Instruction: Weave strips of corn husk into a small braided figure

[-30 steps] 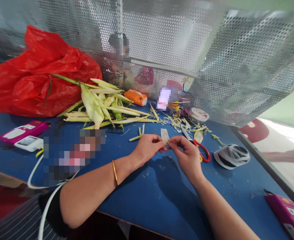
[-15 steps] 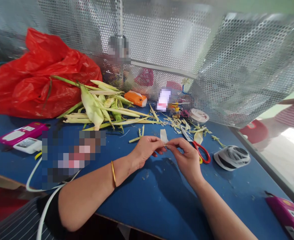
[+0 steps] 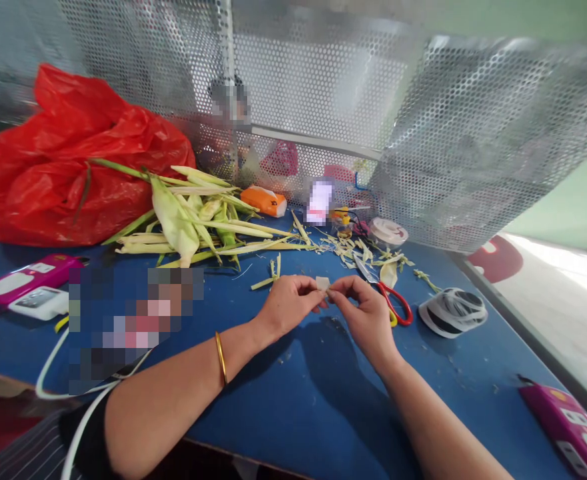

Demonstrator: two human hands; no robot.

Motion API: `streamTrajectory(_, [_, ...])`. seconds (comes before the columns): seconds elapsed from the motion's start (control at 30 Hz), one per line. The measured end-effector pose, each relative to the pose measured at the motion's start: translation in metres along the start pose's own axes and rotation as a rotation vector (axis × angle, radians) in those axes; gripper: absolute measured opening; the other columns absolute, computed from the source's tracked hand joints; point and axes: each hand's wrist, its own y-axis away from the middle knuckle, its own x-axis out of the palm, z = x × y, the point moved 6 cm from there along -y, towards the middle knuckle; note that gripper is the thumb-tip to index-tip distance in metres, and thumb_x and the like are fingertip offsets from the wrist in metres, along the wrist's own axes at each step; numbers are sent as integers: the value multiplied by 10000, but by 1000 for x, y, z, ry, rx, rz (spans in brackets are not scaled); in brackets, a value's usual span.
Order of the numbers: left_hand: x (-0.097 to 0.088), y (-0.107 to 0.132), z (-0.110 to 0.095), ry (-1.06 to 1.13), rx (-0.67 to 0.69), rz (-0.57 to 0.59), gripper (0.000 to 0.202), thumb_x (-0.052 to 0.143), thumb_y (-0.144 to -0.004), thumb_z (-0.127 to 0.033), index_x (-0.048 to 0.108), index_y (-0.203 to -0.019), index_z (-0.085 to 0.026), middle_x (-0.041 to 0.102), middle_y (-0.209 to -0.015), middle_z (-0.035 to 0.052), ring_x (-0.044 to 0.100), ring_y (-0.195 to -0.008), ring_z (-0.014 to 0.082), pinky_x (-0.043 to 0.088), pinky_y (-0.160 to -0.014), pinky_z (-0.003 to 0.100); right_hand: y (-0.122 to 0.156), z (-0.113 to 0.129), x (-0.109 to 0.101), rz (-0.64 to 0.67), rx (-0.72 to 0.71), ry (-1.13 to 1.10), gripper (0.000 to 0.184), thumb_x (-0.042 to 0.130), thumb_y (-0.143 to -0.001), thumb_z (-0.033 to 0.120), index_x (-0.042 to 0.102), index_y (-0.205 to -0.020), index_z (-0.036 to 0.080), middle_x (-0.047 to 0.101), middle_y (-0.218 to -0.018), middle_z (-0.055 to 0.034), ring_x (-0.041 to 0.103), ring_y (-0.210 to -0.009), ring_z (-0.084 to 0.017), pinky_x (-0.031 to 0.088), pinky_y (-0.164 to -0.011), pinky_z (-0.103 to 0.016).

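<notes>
Above the blue table, my left hand (image 3: 289,305) and my right hand (image 3: 366,313) meet at the fingertips. Both pinch a small pale strip of husk (image 3: 322,283), its free end sticking up between them. The fingers cover the strip's lower part. Just behind my right hand lie scissors (image 3: 397,303) with red and yellow handles, blades pointing away. Short green husk pieces (image 3: 268,275) rest beyond my left hand. A larger pile of pale green corn husks (image 3: 176,223) spreads farther left.
A red plastic bag (image 3: 83,167) bulges at back left. An orange tissue pack (image 3: 263,201), a lit phone (image 3: 319,202), husk scraps (image 3: 346,250) and a white spool (image 3: 388,232) line the perforated screen. At right are a striped roll (image 3: 453,312) and a magenta power bank (image 3: 568,420).
Less of the pale strip shows above my fingertips, and my left fingers have curled closer round it. The whole view has shifted slightly, moving the table things leftward.
</notes>
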Motion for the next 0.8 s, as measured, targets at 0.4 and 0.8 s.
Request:
streamTrajectory(0.4, [0, 0, 9, 246, -245, 25, 139, 616, -761, -222, 612, -641, -152, 640, -629, 13, 549, -554, 91, 371, -492, 205, 1, 7, -1, 38, -127, 48, 50, 638, -842, 233, 683, -839, 214, 667, -795, -15, 600, -733, -166, 461, -701, -288])
streamTrajectory(0.8, [-1, 0, 0, -10, -61, 12, 153, 592, -798, -177, 670, -668, -153, 678, -668, 11, 583, -592, 96, 408, -531, 201, -1, 0, -2, 18, -5, 25, 86, 662, -797, 264, 634, -751, 198, 644, -696, 2, 564, -659, -154, 439, -650, -284])
